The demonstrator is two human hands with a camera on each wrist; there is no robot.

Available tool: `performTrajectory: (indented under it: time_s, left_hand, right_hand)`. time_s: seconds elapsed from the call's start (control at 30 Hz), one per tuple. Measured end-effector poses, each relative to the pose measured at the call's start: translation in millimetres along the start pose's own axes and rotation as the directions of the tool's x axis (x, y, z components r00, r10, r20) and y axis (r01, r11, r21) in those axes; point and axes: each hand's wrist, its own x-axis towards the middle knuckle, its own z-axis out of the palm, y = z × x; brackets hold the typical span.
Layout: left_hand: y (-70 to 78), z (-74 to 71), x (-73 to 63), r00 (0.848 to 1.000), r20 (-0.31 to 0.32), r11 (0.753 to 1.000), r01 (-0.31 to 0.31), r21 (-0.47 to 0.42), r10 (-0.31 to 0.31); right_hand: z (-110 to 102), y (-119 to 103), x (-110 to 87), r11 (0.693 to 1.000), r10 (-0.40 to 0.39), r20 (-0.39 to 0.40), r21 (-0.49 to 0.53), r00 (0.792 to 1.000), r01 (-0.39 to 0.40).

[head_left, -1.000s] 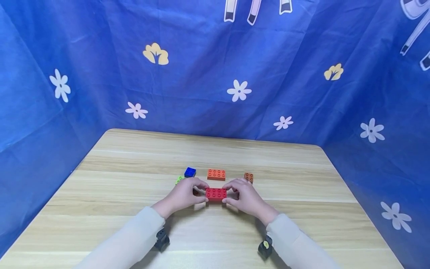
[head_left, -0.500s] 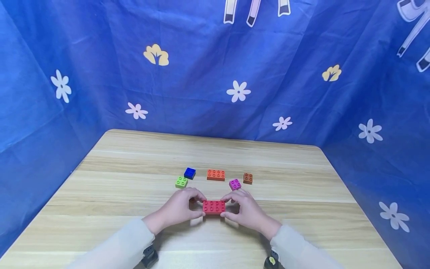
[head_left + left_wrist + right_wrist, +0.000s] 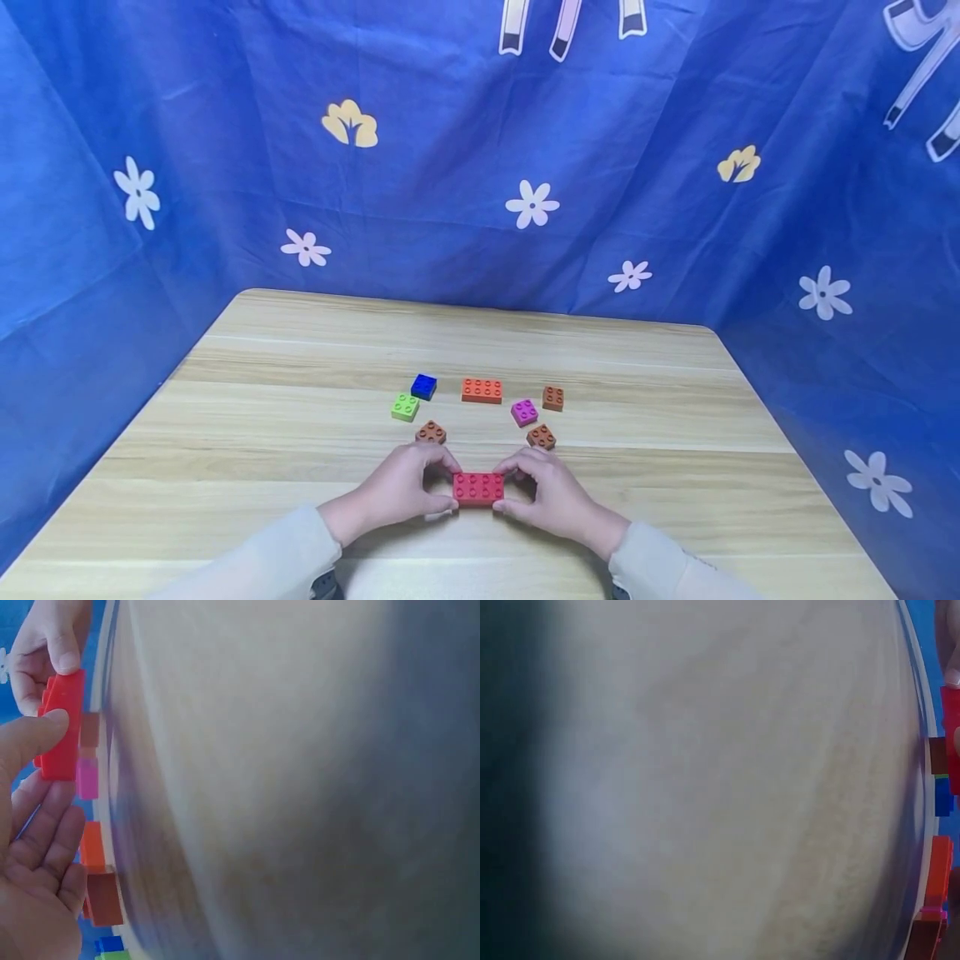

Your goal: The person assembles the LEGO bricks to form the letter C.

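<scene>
While the left hand (image 3: 401, 487) and right hand (image 3: 551, 497) pinch a red brick (image 3: 477, 490) near opposite ends, it looks light, stiff and sturdy. Its long sides should suit gripping.

The head view is looking forward and down over the table (image 3: 300, 358) toward the blue flower-print cloth (image 3: 442, 150), standing farthest back. The left wrist view is lying on its side, peering low and close across the table, catching the red eight-stud brick (image 3: 64, 750) near its left edge. The right wrist view is also lying sideways and low, cutting that brick off at its right edge. All three are sharing it and the orange eight-stud brick (image 3: 482, 390).
</scene>
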Motion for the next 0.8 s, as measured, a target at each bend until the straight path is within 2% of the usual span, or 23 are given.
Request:
performTrajectory:
  time_s: [0.37, 0.8]
  left_hand:
    - [-5.2, 9.1, -0.8, 1.0, -0.001, 0.999, -0.016, -0.047, 0.016]
    - [-5.7, 12.6, 3.4, 1.0, -0.008, 1.0, 0.006, -0.005, -0.006]
  right_hand:
    - [4.3, 4.1, -3.9, 0.999, 0.008, 0.007, 0.04, 1.0, -0.008]
    - [7.0, 8.5, -5.2, 0.999, 0.034, 0.002, 0.039, 0.999, -0.034]
